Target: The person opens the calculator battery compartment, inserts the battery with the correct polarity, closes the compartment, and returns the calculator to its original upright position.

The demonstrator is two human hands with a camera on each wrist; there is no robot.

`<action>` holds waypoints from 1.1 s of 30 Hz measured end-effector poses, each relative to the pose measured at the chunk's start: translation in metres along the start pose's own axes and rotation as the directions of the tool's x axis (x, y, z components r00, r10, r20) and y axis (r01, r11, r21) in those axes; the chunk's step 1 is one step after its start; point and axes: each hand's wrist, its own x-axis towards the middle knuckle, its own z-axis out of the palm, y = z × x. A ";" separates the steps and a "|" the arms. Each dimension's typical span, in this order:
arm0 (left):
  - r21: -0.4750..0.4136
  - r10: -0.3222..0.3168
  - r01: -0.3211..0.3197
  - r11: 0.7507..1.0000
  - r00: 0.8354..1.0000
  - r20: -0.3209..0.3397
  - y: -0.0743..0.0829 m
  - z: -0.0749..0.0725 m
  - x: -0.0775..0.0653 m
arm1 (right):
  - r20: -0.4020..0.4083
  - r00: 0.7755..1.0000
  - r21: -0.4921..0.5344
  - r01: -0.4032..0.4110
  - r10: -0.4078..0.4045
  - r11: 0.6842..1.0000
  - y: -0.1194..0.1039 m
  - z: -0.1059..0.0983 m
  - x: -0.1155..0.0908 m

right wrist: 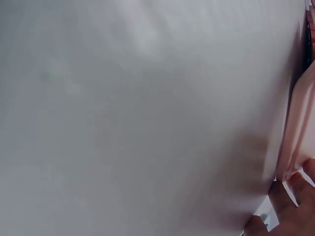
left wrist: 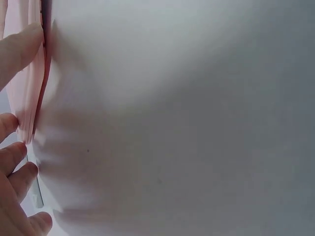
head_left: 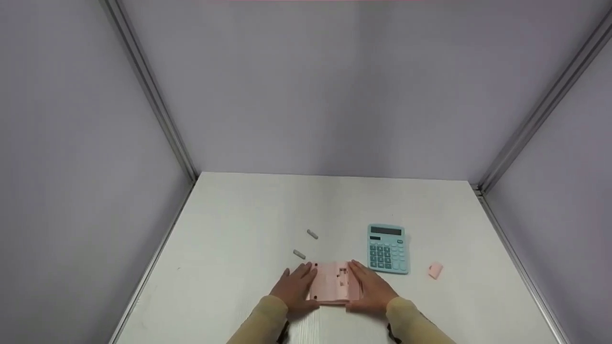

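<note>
A pink calculator point(head_left: 330, 283) lies back side up on the white table, its battery compartment point(head_left: 343, 277) uncovered. My left hand point(head_left: 295, 292) grips its left end, thumb at the near edge and fingertips by the far one. At the right end, my right hand point(head_left: 373, 290) holds it the same way. The left wrist view shows a thumb point(left wrist: 22, 51) against the pink casing point(left wrist: 32, 93). In the right wrist view, fingers point(right wrist: 290, 201) touch a corner of the casing point(right wrist: 298, 128). The calculator's face is hidden underneath.
Two small grey batteries point(head_left: 312, 234) lie beyond the left hand. A blue calculator point(head_left: 388, 248) rests face up past the right hand, and a small pink battery cover point(head_left: 435, 270) sits farther right. Grey panels point(head_left: 306, 86) enclose the table's back and sides.
</note>
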 end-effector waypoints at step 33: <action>0.008 -0.012 0.013 1.000 0.992 -0.127 -0.033 -0.009 -0.015 | 0.046 0.999 -0.010 0.011 -0.011 1.000 -0.019 0.006 0.010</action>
